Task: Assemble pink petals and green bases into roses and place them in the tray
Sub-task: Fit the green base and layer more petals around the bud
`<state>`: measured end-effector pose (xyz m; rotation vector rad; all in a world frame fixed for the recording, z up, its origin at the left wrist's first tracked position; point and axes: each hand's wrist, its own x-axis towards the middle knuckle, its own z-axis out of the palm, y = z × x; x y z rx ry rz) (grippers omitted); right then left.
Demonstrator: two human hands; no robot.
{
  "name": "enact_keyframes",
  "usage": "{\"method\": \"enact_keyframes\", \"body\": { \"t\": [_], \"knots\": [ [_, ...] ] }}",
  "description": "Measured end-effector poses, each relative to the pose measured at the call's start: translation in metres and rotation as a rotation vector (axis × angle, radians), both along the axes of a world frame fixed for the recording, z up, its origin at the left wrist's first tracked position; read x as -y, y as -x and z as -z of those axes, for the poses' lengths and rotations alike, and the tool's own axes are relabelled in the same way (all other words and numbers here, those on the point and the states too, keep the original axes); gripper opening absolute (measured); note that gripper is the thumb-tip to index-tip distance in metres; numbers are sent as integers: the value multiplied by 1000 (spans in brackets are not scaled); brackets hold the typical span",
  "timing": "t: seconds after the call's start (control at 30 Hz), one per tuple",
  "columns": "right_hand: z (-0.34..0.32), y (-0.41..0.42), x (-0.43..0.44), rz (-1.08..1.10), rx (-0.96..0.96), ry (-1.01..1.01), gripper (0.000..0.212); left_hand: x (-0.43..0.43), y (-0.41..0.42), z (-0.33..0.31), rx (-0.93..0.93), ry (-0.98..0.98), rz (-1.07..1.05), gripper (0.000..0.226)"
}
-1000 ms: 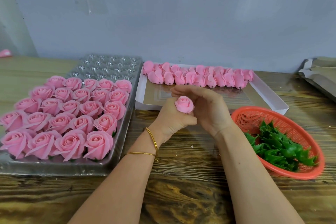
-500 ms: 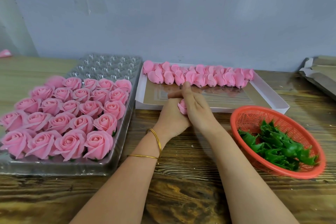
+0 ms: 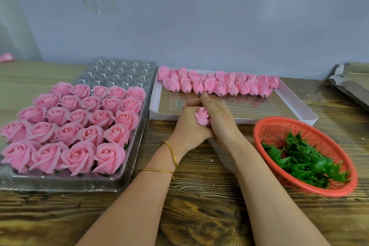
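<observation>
Tabletop of rough-grained wood fills the near ground and runs back to a plain grey wall. On its left side lies a clear plastic tray, long axis running near to far; finished roses stand in five rows that fill its near part, while the far cells show bare. Just right of the tray, at the far middle, sits a shallow white box with a row of pink petal buds lying along its far edge, stems pointing near. An orange mesh basket rests near the box's right corner and holds a heap of green bases. Folded cardboard lies at the far right edge. Both forearms reach in from the near edge and meet over the box's near rim. The left hand has its fingers curled round a rose bud, gripping it from the left and below so that the bloom faces up. The right hand has its fingers nearly straight, pointing far, with the palm pressed against the bud's right side. Whether a green base is already on the bud cannot be told, since both hands hide its underside. Two thin gold bangles circle the left wrist.
</observation>
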<state>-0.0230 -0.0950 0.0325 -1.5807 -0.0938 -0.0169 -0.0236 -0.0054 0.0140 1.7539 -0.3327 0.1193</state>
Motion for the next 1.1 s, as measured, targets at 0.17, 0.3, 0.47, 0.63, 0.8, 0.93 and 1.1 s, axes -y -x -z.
{"method": "enact_keyframes", "body": {
  "t": [0.17,0.3,0.47,0.63,0.8,0.93,1.1],
  "knots": [
    [-4,0,3,-19,-54,-138,22,2,1,2,-20,-17,30,21],
    [-4,0,9,-31,-51,-213,16,1,1,4,-26,-35,95,18],
    [-6,0,12,-32,-46,-298,13,0,1,4,-60,-23,157,20],
    [-7,-1,14,-63,-69,-373,8,-1,-1,6,-42,-43,176,28],
    [-7,0,13,-114,-72,-306,24,1,1,5,-1,-32,206,35],
    [-7,-1,12,-121,-110,-313,25,0,0,5,7,-32,222,42],
    [-5,-1,11,-116,-141,-372,19,0,3,2,-26,-22,240,22]
  ]
}}
